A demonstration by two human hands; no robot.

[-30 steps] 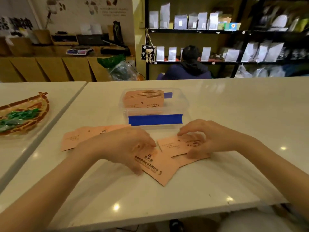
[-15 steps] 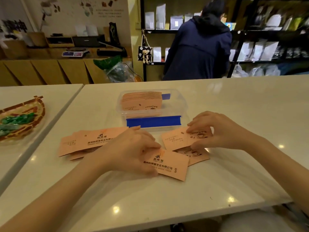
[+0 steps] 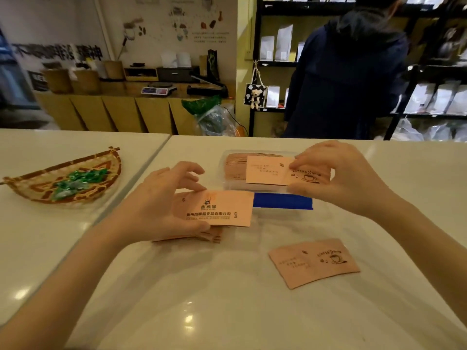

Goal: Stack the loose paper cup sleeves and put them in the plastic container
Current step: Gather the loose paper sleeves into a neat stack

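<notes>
My left hand (image 3: 161, 205) holds a flat orange paper cup sleeve (image 3: 227, 208) by its left end, lifted just above a small pile of sleeves (image 3: 209, 236) on the white table. My right hand (image 3: 338, 178) pinches another orange sleeve (image 3: 267, 170) with a coffee cup print, raised in front of the clear plastic container (image 3: 278, 198). The container has a blue strip on its front and a stack of sleeves (image 3: 233, 165) inside at its left. One more sleeve (image 3: 313, 262) lies loose on the table at the near right.
A woven basket (image 3: 38, 183) with green wrapped sweets sits on the neighbouring table at the left, across a gap. A person in a dark coat (image 3: 346, 72) stands behind the table at dark shelves. The table's near edge lies below my forearms.
Both hands have lifted off the table, each with one sleeve. The right one has risen up in front of the container. One sleeve stays on the table at the near right.
</notes>
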